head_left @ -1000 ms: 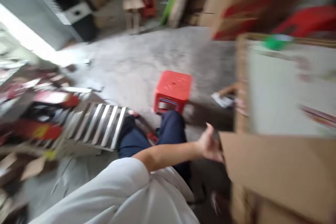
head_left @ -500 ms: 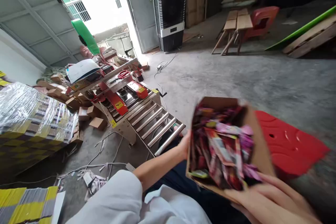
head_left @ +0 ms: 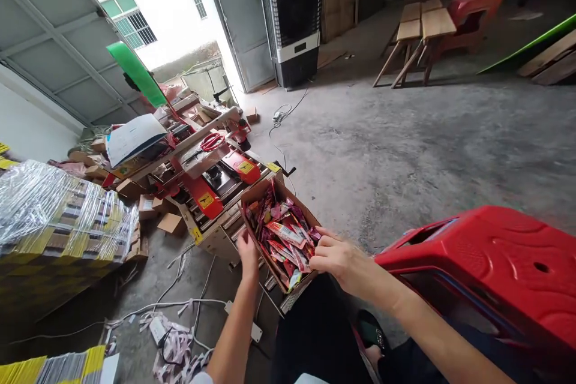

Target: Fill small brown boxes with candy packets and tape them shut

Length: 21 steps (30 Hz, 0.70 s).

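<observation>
An open cardboard box (head_left: 278, 283) full of small shiny red and purple packets (head_left: 288, 234) sits over the roller conveyor (head_left: 270, 283) at the mouth of the red machine (head_left: 204, 201). My left hand (head_left: 248, 253) presses on the box's left wall, its thumb upright along the outside and the other fingers mostly hidden. At the opposite side, my right hand (head_left: 333, 257) has its fingers bent over the wall, close against the packets. The box hides most of the rollers.
A red plastic stool (head_left: 490, 264) stands at my right. Scissors with red handles (head_left: 212, 142) lie on top of the machine. Cables and pale strips (head_left: 173, 348) litter the floor at left, near a film-wrapped stack (head_left: 67, 210). An air cooler (head_left: 294, 24) stands by the doorway.
Both hands have carried the box forward and left, from above my lap onto the conveyor. My view has shifted, and more of the red stool shows.
</observation>
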Tool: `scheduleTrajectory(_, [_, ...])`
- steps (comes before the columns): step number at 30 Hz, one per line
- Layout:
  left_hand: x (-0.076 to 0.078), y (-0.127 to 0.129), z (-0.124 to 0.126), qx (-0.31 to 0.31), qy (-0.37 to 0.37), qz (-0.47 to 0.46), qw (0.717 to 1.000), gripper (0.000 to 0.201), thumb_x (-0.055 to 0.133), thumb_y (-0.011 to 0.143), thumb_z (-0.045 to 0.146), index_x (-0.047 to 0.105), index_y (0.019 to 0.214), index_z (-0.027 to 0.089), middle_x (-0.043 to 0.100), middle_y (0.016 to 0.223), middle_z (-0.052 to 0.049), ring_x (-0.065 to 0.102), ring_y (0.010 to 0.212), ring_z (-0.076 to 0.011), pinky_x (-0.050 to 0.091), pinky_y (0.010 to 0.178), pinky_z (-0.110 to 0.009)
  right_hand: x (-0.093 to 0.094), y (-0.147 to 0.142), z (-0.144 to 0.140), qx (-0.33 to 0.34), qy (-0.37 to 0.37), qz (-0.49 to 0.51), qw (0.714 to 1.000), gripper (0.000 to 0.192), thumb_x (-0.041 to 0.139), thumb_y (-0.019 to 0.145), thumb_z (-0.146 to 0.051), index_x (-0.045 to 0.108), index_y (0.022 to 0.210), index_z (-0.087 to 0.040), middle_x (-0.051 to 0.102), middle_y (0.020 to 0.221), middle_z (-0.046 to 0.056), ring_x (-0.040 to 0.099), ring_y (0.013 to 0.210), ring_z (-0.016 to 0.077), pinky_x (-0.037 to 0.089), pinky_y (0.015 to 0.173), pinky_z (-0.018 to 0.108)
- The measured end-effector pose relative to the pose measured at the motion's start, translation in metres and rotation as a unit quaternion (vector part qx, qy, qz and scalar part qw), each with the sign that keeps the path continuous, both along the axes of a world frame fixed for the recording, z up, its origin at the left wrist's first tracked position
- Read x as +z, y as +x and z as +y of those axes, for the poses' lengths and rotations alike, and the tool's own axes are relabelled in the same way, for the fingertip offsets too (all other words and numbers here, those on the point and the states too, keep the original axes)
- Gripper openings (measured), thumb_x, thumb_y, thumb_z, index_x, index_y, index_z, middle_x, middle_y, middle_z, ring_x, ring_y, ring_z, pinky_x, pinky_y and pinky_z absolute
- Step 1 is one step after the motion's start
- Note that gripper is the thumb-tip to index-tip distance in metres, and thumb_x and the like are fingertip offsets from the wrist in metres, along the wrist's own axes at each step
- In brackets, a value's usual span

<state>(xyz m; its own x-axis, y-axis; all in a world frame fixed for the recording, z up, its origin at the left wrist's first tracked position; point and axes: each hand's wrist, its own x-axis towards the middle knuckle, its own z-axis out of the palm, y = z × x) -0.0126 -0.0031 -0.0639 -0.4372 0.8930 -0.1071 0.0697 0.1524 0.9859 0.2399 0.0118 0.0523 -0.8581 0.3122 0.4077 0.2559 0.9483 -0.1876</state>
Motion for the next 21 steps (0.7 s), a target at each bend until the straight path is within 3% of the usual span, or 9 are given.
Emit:
scheduleTrajectory(2, [0.006,-0.029,0.012,0.092,0.042,0.032,0.994,0.062,0.034,0.099,0.060,0.043,0.143,0.018,0.050,0.146,-0.019,0.048,0.139,-0.0266,0.044,0.111,-0.044,0.003,0.000,-0.007,-0.018,-0.023,-0.005,1.000,0.031,0.044,0.086,0.001,0.063,0.080,-0.023,0.060,0.074,0.000,0.059,0.079,0.0167,0.040,0.117,0.047])
scheduleTrajectory(4, [0.022,-0.052,0.028,0.109,0.131,0.044,0.984,0.066,0.035,0.097,0.060,0.037,0.148,0.017,0.046,0.152,-0.018,0.046,0.142,-0.0250,0.041,0.114,-0.043,0.007,-0.007,-0.024,-0.056,-0.058,0.008,0.997,0.024,0.053,0.088,-0.007,0.066,0.099,-0.023,0.066,0.097,0.005,0.063,0.098,0.0212,0.038,0.119,0.051])
scheduleTrajectory(5, [0.033,-0.061,0.035,0.076,0.176,0.041,0.981,0.068,0.041,0.095,0.060,0.038,0.148,0.017,0.047,0.152,-0.018,0.048,0.141,-0.0255,0.041,0.114,-0.043,0.010,-0.014,-0.032,-0.077,-0.069,0.023,0.994,0.029,0.061,0.088,-0.016,0.064,0.116,-0.023,0.065,0.116,0.010,0.060,0.114,0.0261,0.038,0.118,0.053])
scheduleTrajectory(6, [0.044,-0.067,0.042,0.022,0.209,0.031,0.977,0.069,0.049,0.092,0.059,0.042,0.147,0.018,0.051,0.149,-0.016,0.050,0.139,-0.0264,0.041,0.114,-0.043,0.011,-0.024,-0.040,-0.099,-0.075,0.038,0.992,0.049,0.068,0.087,-0.029,0.056,0.134,-0.022,0.055,0.137,0.015,0.051,0.130,0.0318,0.038,0.118,0.055])
scheduleTrajectory(8, [0.065,-0.072,0.052,-0.071,0.223,0.008,0.972,0.062,0.062,0.086,0.054,0.057,0.137,0.019,0.063,0.138,-0.013,0.058,0.129,-0.0284,0.045,0.110,-0.043,0.008,-0.050,-0.046,-0.161,-0.059,0.069,0.983,0.092,0.076,0.080,-0.054,0.032,0.155,-0.022,0.023,0.163,0.020,0.025,0.150,0.0406,0.036,0.117,0.060])
scheduleTrajectory(9, [0.072,-0.072,0.054,-0.094,0.214,-0.001,0.972,0.055,0.067,0.084,0.051,0.065,0.129,0.019,0.067,0.131,-0.011,0.062,0.124,-0.0286,0.047,0.108,-0.041,0.004,-0.066,-0.044,-0.199,-0.047,0.077,0.976,0.102,0.075,0.079,-0.060,0.025,0.159,-0.023,0.010,0.167,0.020,0.014,0.153,0.0430,0.033,0.117,0.062])
scheduleTrajectory(12, [0.080,-0.070,0.052,-0.098,0.187,-0.007,0.977,0.037,0.073,0.081,0.044,0.077,0.109,0.021,0.074,0.118,-0.008,0.068,0.110,-0.0257,0.050,0.100,-0.035,-0.021,-0.108,-0.019,-0.289,-0.060,0.043,0.955,0.096,0.070,0.085,-0.059,0.022,0.161,-0.026,-0.002,0.168,0.018,0.005,0.153,0.0453,0.021,0.120,0.065])
scheduleTrajectory(16, [0.077,-0.074,0.043,-0.092,0.192,0.025,0.977,0.031,0.073,0.081,0.044,0.080,0.103,0.024,0.076,0.113,-0.006,0.068,0.106,-0.0239,0.050,0.097,-0.034,-0.052,-0.134,0.013,-0.272,-0.137,-0.066,0.950,0.071,0.059,0.094,-0.051,0.034,0.157,-0.030,0.015,0.167,0.015,0.015,0.153,0.0408,0.018,0.122,0.059])
scheduleTrajectory(21, [0.091,-0.073,0.047,-0.204,0.155,0.141,0.956,0.035,0.065,0.086,0.050,0.081,0.084,0.020,0.077,0.089,-0.009,0.068,0.086,-0.0214,0.050,0.083,-0.032,-0.053,-0.134,0.011,-0.269,-0.154,-0.118,0.943,0.062,0.050,0.099,-0.038,0.034,0.158,-0.025,0.027,0.163,0.018,0.020,0.152,0.0410,0.016,0.122,0.059])
